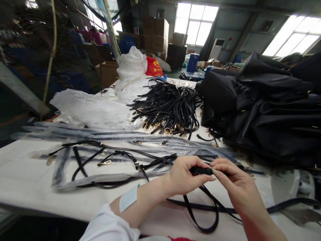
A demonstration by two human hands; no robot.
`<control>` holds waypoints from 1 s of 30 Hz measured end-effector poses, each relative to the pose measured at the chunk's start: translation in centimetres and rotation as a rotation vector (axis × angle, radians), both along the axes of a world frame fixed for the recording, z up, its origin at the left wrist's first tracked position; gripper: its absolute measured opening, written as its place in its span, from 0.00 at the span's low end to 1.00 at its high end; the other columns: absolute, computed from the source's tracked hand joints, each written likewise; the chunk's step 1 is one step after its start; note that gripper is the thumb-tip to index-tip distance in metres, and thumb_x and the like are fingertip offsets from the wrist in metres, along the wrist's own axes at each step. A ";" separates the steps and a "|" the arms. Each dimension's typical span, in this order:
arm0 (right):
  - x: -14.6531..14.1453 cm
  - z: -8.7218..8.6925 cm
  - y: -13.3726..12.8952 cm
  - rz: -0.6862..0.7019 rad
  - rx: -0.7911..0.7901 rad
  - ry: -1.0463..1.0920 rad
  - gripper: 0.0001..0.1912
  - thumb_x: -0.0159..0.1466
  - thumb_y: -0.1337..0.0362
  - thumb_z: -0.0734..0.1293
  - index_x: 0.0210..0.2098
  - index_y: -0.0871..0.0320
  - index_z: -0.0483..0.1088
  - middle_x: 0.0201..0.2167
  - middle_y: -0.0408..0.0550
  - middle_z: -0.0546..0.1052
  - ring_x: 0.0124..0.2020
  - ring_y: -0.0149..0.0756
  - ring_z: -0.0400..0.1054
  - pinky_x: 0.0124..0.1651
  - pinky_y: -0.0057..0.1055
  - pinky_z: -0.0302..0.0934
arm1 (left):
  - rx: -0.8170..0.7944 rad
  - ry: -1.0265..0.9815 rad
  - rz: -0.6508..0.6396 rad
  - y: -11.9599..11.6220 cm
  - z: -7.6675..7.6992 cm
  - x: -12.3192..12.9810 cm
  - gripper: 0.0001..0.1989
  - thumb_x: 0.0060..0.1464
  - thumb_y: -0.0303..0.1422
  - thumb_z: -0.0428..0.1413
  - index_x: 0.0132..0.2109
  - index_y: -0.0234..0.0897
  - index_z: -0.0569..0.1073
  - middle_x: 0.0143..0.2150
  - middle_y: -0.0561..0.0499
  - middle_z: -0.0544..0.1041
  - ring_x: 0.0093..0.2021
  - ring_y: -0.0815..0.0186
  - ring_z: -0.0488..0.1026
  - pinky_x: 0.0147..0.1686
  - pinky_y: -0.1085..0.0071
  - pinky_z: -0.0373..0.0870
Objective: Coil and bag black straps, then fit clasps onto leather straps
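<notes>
My left hand (187, 175) is closed around one part of a black strap (200, 171), thumb and fingers pinching it. Opposite it, my right hand (232, 177) pinches the same strap, fingertips meeting the left hand's. A loop of the strap hangs below onto the white table (155, 211). What exactly sits between the fingertips is hidden. Left of my hands lie loose black straps with gold clasps (104, 163), some crossing over straps in clear plastic sleeves (100, 179).
A heap of thin black straps (170, 103) with gold clips lies further back. Black bags (271, 110) are piled at the right. Clear plastic wrapping (92, 108) and a red bag (153, 67) lie back left. Cardboard boxes (155, 35) stand behind.
</notes>
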State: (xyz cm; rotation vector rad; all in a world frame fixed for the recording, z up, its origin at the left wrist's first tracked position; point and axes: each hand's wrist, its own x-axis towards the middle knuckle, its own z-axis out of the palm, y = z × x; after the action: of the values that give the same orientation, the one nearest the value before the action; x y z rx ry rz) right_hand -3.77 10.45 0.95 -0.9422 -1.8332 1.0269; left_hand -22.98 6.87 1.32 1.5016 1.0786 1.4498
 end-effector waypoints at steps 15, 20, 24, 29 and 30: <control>0.1 0.2 -0.4 -0.022 0.067 -0.057 0.03 0.65 0.62 0.69 0.34 0.51 0.75 0.43 0.46 0.76 0.51 0.41 0.68 0.71 0.48 0.43 | 0.032 0.012 -0.032 0.4 -0.7 0.4 0.12 0.48 0.37 0.67 0.35 0.30 0.81 0.27 0.48 0.79 0.24 0.70 0.70 0.26 0.76 0.65; 0.0 1.0 -0.6 0.001 0.078 -0.091 0.04 0.66 0.62 0.68 0.34 0.50 0.74 0.41 0.42 0.76 0.48 0.37 0.69 0.71 0.43 0.44 | 0.048 0.007 -0.023 0.1 -0.7 0.5 0.12 0.47 0.37 0.68 0.34 0.31 0.80 0.26 0.49 0.78 0.24 0.71 0.69 0.26 0.76 0.65; -0.5 0.2 -0.2 0.008 0.061 -0.033 0.04 0.67 0.62 0.68 0.34 0.50 0.74 0.40 0.41 0.76 0.48 0.35 0.68 0.72 0.41 0.42 | 0.063 0.054 -0.008 0.1 -0.6 0.6 0.12 0.48 0.37 0.67 0.34 0.32 0.79 0.25 0.51 0.77 0.24 0.72 0.67 0.26 0.77 0.63; 0.2 0.6 0.5 0.107 0.038 -0.067 0.06 0.67 0.61 0.67 0.34 0.50 0.73 0.39 0.42 0.76 0.46 0.38 0.70 0.68 0.44 0.52 | 0.034 0.138 -0.053 0.5 -0.4 0.1 0.13 0.50 0.39 0.65 0.36 0.32 0.79 0.27 0.51 0.78 0.25 0.72 0.67 0.26 0.76 0.63; 0.5 0.9 0.5 0.124 0.065 -0.113 0.04 0.67 0.61 0.66 0.36 0.50 0.73 0.40 0.43 0.77 0.46 0.39 0.71 0.68 0.45 0.51 | 0.017 0.146 -0.084 0.6 -0.3 -0.1 0.13 0.50 0.39 0.65 0.37 0.32 0.79 0.29 0.50 0.78 0.26 0.71 0.68 0.27 0.76 0.64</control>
State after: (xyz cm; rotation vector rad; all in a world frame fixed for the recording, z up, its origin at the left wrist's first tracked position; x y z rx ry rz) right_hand -3.25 10.94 1.82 -0.8719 -2.0278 0.9997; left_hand -23.08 7.45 1.00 1.6658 1.0772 1.3114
